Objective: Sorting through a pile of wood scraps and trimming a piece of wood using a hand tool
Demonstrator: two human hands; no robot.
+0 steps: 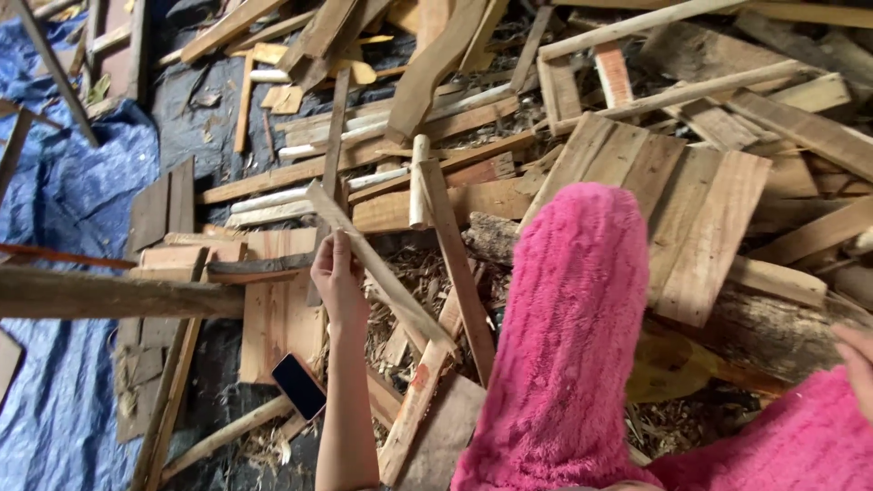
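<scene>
My left hand [338,277] reaches forward and grips a long thin wooden slat [391,282] near its upper end. The slat runs diagonally from above my fingers down to the right, over a heap of scrap wood. Only the edge of my right hand [859,364] shows at the right border, lying against my pink fuzzy trouser leg [800,436]; its fingers are mostly cut off. My other pink-clad leg [568,336] rises in the middle of the view and hides the wood behind it.
A dark phone [298,385] lies on a board near my left forearm. A blue tarp [64,182] covers the ground at left, crossed by a thick beam [109,295]. A boarded panel [673,209] and a log [764,332] lie at right among several planks, sticks and shavings.
</scene>
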